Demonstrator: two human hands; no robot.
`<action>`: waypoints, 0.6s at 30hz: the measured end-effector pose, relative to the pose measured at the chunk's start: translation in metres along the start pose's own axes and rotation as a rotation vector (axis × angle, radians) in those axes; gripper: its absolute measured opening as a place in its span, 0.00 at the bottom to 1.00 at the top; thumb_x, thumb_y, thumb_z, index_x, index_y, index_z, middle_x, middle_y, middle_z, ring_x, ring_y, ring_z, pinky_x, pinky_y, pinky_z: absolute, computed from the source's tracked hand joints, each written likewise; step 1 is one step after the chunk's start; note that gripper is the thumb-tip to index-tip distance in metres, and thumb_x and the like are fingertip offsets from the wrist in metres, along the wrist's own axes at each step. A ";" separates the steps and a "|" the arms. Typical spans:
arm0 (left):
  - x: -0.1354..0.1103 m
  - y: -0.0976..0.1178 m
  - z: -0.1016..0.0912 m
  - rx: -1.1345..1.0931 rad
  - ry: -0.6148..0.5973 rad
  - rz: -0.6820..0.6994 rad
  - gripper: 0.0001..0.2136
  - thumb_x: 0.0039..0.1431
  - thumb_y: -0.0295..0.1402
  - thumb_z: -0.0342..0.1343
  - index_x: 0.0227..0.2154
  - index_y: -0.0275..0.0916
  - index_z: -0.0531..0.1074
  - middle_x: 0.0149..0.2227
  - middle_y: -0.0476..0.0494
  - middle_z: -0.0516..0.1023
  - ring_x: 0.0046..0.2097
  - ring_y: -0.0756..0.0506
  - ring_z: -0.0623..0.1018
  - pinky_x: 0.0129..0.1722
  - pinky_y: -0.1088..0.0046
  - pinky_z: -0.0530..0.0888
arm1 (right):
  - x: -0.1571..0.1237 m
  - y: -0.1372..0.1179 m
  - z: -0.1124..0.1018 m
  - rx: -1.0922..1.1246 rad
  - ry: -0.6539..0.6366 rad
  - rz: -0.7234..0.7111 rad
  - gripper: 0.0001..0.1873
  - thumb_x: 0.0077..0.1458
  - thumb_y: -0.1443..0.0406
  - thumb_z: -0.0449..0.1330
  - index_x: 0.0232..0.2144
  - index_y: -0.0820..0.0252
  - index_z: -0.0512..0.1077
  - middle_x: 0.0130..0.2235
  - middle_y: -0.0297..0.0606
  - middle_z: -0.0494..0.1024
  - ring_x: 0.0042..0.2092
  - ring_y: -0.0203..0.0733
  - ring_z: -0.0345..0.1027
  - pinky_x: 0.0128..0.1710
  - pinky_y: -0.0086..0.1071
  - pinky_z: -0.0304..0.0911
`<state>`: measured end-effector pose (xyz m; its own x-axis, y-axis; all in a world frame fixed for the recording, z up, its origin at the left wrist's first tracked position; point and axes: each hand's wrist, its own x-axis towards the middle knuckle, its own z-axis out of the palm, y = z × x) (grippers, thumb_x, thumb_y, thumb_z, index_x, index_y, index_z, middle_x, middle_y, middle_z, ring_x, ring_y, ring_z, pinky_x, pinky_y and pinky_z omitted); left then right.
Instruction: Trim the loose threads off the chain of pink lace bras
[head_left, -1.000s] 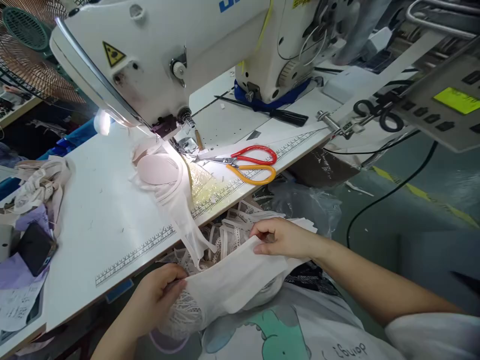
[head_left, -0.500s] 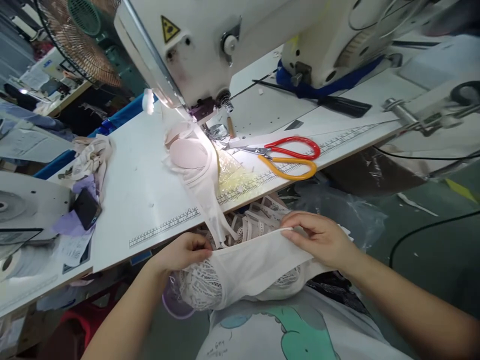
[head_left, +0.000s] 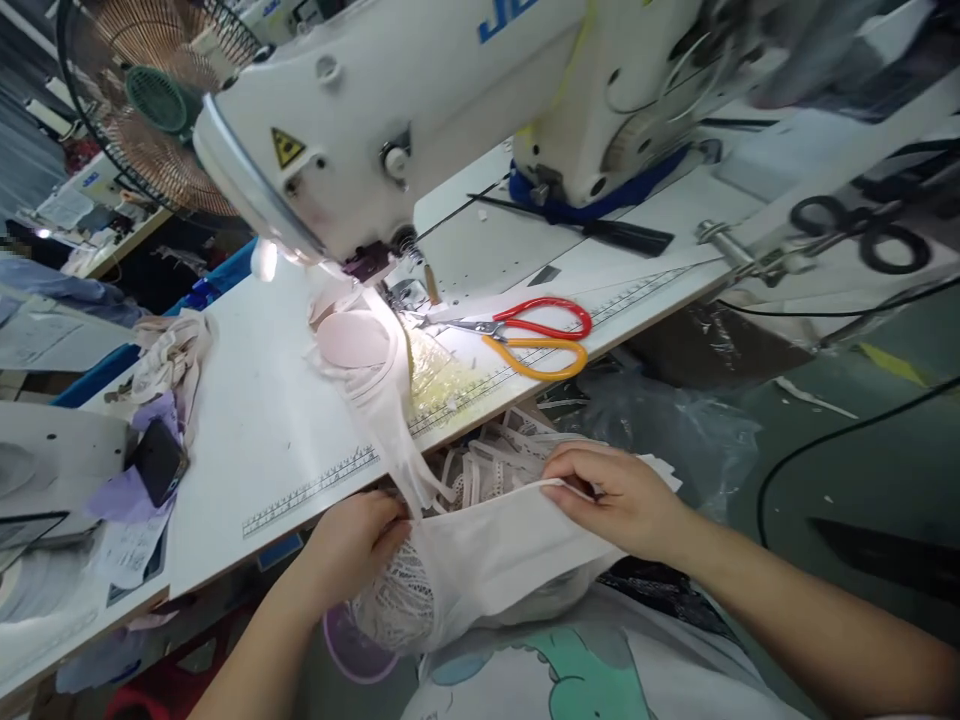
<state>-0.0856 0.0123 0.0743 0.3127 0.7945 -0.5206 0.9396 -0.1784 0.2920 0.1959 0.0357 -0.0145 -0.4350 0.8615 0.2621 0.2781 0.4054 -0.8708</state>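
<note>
A white bag (head_left: pixel 487 560) in the lap holds lace trim (head_left: pixel 397 600). The left hand (head_left: pixel 352 545) pinches its rim at nine o'clock, the right hand (head_left: pixel 615 495) at three o'clock.

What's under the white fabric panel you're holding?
Under the white fabric panel, held by left hand and right hand, lace trim bulges out; the panel covers the remainder.

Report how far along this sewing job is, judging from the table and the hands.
Done: a pink bra cup lies by the sewing machine needle, its band trailing off the table edge.
In hand: left hand and right hand stretch a white fabric piece over the lap.
Left: the white piece isn't under the needle yet; lace trims wait below.
</note>
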 end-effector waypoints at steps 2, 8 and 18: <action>-0.007 0.014 -0.007 0.117 0.140 0.023 0.11 0.60 0.32 0.46 0.34 0.40 0.74 0.36 0.41 0.78 0.38 0.40 0.76 0.35 0.66 0.71 | 0.004 -0.005 -0.004 0.018 -0.010 -0.066 0.08 0.57 0.65 0.52 0.27 0.58 0.68 0.25 0.36 0.71 0.25 0.36 0.63 0.24 0.28 0.59; 0.022 0.070 -0.013 -0.168 0.162 0.326 0.10 0.63 0.31 0.44 0.41 0.40 0.70 0.43 0.40 0.75 0.44 0.44 0.74 0.43 0.69 0.70 | 0.013 -0.015 -0.012 0.036 -0.069 -0.137 0.10 0.58 0.65 0.52 0.27 0.60 0.69 0.25 0.36 0.72 0.27 0.37 0.64 0.26 0.29 0.59; 0.067 0.079 0.009 -0.426 0.033 0.319 0.18 0.63 0.36 0.43 0.17 0.39 0.54 0.20 0.52 0.59 0.25 0.51 0.62 0.24 0.73 0.60 | 0.012 -0.011 -0.011 0.172 0.019 0.066 0.04 0.50 0.65 0.56 0.25 0.60 0.68 0.24 0.33 0.69 0.24 0.33 0.61 0.22 0.26 0.58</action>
<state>0.0107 0.0458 0.0556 0.5623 0.7586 -0.3291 0.6568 -0.1680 0.7351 0.1970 0.0451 0.0023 -0.4039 0.8908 0.2080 0.1544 0.2905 -0.9443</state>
